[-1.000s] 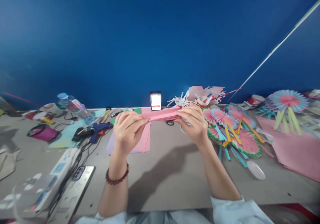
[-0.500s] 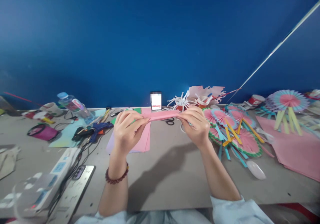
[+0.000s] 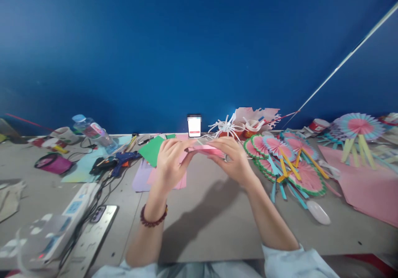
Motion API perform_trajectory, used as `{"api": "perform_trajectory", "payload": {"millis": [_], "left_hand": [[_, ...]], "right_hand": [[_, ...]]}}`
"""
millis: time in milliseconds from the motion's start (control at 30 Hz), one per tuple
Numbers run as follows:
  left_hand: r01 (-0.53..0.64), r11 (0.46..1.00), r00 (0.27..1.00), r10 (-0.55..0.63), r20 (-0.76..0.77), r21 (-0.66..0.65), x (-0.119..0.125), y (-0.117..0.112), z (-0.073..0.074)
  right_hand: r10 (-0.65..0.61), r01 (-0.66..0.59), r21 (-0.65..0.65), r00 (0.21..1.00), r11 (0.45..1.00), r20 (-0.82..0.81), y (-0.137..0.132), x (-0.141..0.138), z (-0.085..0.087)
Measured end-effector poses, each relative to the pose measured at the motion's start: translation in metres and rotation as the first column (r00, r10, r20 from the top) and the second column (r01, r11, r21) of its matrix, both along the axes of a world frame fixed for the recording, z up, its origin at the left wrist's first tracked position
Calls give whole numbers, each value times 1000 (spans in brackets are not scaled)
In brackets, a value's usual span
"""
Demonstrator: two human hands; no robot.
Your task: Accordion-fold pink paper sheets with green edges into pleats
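A pink pleated paper strip is held up between both hands, above the table. My left hand pinches its left end, thumb below and fingers on top. At the other end, my right hand grips the strip, with its fingers over the upper edge. Pleat lines show on the strip's right part, while the fingers hide both of its ends. Behind and beside my left hand lie a green paper sheet, pink sheets and a purple sheet.
Several pleated paper rosettes with ribbons lie at the right, near a white spoon-like piece and pink sheets. A phone stands against the blue wall. To the left are a glue gun, a bottle and a power strip.
My hands have moved closer together, and the pink strip, earlier stretched out straight, now looks shorter and shows its pleats. More of the green sheet is visible.
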State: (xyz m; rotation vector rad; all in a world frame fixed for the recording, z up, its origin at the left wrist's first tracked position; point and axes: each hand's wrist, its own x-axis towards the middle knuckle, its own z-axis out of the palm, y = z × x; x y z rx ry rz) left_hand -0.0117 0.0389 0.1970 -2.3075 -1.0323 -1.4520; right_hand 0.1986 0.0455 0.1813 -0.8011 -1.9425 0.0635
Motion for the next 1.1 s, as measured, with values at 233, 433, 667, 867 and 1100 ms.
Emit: {"api": "perform_trajectory", "payload": {"millis": [233,433,667,867,1100], "left_hand": [[171,978,974,-150,168,-116,14,-12,1],[304,945,909,-248,335,-124,19,-15,1],[268,956,933,-227,278,-121,22,-15,-2],[443,854,845,-297,444,-272,19,-11,-6],[464,842,818,-288,498,-275,20,-10,-10]], "right_hand": [[146,-200,-248,964,948,-220,-3,-17,-4],[242,-375,-314,889,872,-389,0,-18,-6],[225,-422,-390,860,818,-459,0,-19,-7],[166,-378,-340,842,861,-513,5,-17,-17],[231,-504,-389,791,771,-567,-1,-17,-12]]}}
